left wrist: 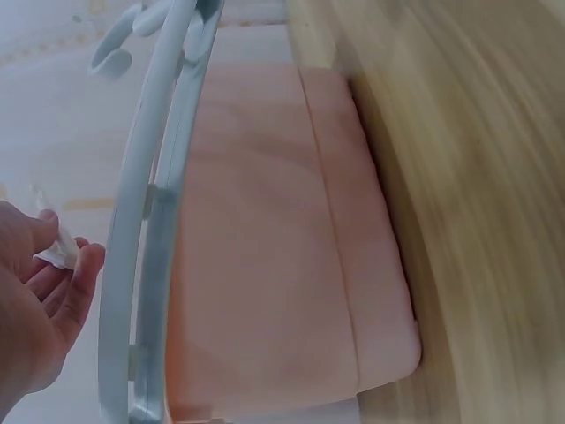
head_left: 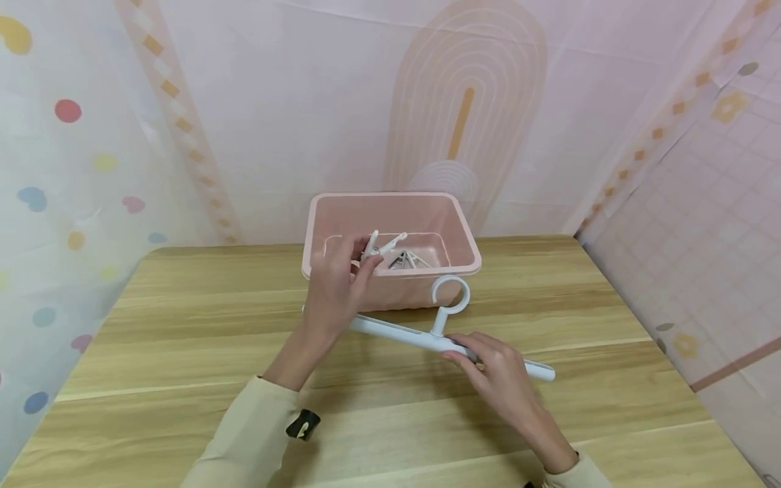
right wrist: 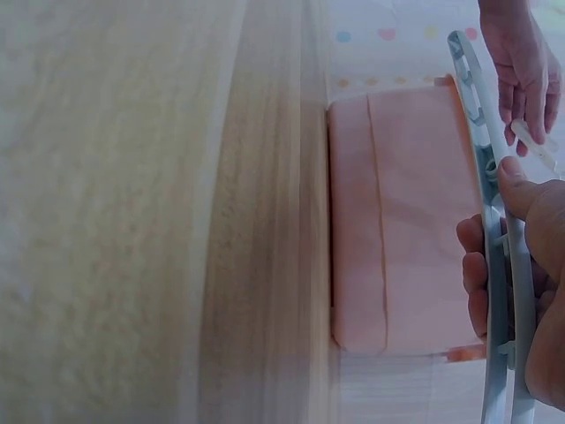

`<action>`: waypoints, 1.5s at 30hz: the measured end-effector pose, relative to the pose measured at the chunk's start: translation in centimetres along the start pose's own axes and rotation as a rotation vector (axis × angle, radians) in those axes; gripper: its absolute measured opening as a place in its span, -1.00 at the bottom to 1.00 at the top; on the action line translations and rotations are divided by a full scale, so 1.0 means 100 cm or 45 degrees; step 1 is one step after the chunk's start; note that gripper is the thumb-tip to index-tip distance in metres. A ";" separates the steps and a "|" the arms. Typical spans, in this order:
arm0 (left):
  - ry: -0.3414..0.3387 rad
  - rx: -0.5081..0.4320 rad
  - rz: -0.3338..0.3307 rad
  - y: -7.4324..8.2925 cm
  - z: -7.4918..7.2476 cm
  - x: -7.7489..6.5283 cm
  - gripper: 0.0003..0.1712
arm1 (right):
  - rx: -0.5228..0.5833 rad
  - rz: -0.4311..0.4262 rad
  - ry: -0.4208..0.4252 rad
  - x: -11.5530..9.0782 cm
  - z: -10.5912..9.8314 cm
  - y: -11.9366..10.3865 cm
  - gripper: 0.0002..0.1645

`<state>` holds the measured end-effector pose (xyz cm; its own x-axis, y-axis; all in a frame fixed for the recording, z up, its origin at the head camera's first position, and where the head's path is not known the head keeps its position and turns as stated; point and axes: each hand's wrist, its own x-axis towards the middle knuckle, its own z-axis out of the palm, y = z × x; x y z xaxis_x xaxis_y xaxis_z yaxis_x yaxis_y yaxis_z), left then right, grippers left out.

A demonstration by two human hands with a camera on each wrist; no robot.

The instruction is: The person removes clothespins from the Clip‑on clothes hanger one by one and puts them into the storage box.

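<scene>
My left hand (head_left: 332, 288) pinches a white plastic clip (head_left: 390, 244) between thumb and fingers, above the near side of a pink bin (head_left: 390, 291). In the left wrist view the clip (left wrist: 62, 252) shows only partly past the fingertips. Lower and to the right, my right hand (head_left: 500, 373) grips a pale blue hanger (head_left: 390, 330) by its bar, right of the round hook (head_left: 466, 298). The hanger is held in front of the bin, its hook upward. In the right wrist view, thumb and fingers wrap the hanger (right wrist: 490, 168) from both sides. Part of its left end is hidden behind my left hand.
More clips (head_left: 409, 259) lie inside the bin, partly hidden by its front rim. The bin stands at the back of a wooden table (head_left: 201, 325), close to a patterned cloth backdrop (head_left: 274, 102). A small black item (head_left: 303, 425) shows beside my left sleeve.
</scene>
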<state>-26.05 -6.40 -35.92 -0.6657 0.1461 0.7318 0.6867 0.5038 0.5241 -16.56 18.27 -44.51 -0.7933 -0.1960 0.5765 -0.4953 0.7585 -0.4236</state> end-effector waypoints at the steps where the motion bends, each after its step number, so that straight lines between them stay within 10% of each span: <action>1: -0.011 0.008 -0.008 -0.002 0.000 0.002 -0.68 | 0.001 0.001 -0.001 0.000 0.000 0.000 -0.71; 12: -0.127 0.203 -0.043 -0.019 0.005 0.021 -0.74 | -0.024 -0.043 -0.013 -0.001 0.004 0.002 -0.73; 36: -0.833 0.640 -0.386 -0.027 0.021 0.064 -0.85 | -0.066 -0.083 -0.020 -0.008 0.010 0.004 -0.72; 45: -0.808 0.756 -0.437 -0.031 0.026 0.067 -0.84 | -0.077 -0.087 -0.023 -0.008 0.011 0.003 -0.71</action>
<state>-33.38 -4.77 -33.82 -0.9597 0.2582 0.1111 0.2776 0.9325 0.2308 -16.44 17.97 -45.86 -0.7651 -0.2593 0.5893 -0.5263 0.7792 -0.3404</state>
